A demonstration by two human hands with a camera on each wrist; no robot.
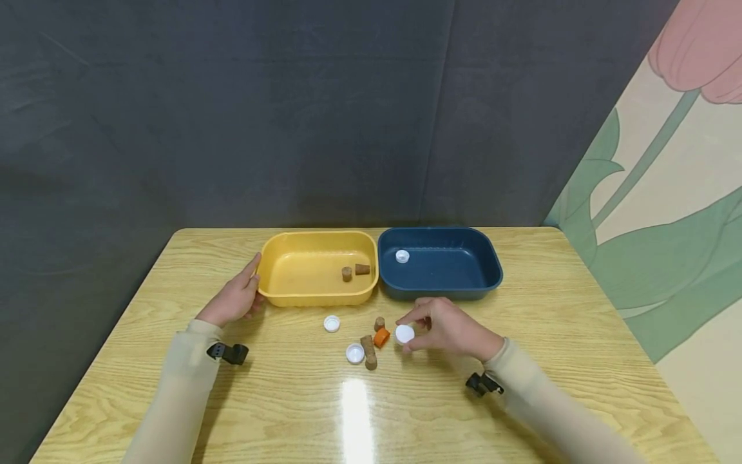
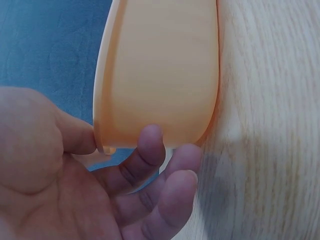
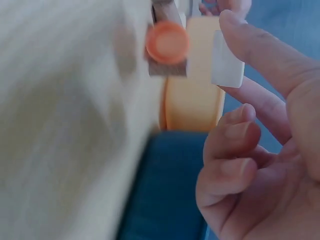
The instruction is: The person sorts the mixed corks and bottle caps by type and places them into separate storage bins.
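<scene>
My right hand pinches a white bottle cap between thumb and fingers, just above the table. In the right wrist view the same cap shows side-on, the other fingers loosely curled. With my left hand I hold the left end of the yellow bin; in the left wrist view the thumb is at its rim and fingertips are by its outer wall. Near the right hand lie an orange cap, a small cork, longer cork pieces and two white caps.
Right beside the yellow bin stands a dark blue bin with one white cap in it. Two corks lie inside the yellow bin. A dark cloth hangs behind the wooden table.
</scene>
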